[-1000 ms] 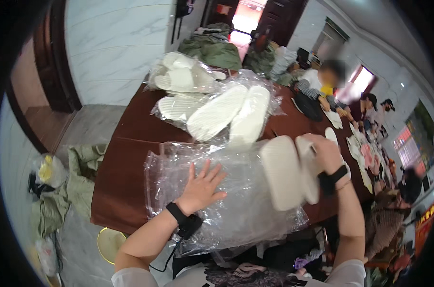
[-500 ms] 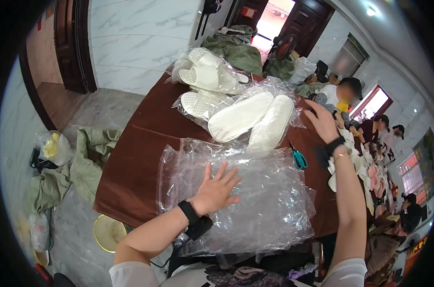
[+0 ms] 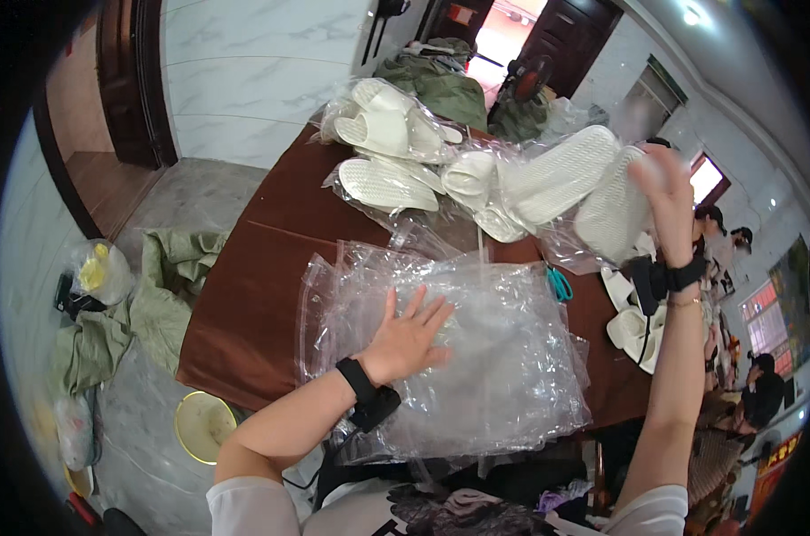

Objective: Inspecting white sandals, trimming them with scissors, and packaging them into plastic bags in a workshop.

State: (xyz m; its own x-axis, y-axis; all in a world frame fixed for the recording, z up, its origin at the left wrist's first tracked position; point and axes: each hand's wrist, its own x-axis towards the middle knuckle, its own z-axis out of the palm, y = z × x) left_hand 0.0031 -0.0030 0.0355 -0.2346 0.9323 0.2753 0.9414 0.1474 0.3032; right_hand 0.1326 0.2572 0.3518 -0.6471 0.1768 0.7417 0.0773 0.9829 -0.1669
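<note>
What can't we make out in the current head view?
All in the head view:
Right hand: fingertips blurred against the bagged slippers; grip unclear.
Left hand: palm hidden by its own back.
Clear bags: overlapping transparent layers hide the count.
Teal scissors: blades hidden by plastic.
Loose white slippers: partly covered by the black wrist device.

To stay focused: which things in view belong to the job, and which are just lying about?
Job:
clear bags, under the left hand
bagged slippers, in the right hand
loose slippers

Lying about:
yellow-rimmed bucket
green cloth
teal scissors
</note>
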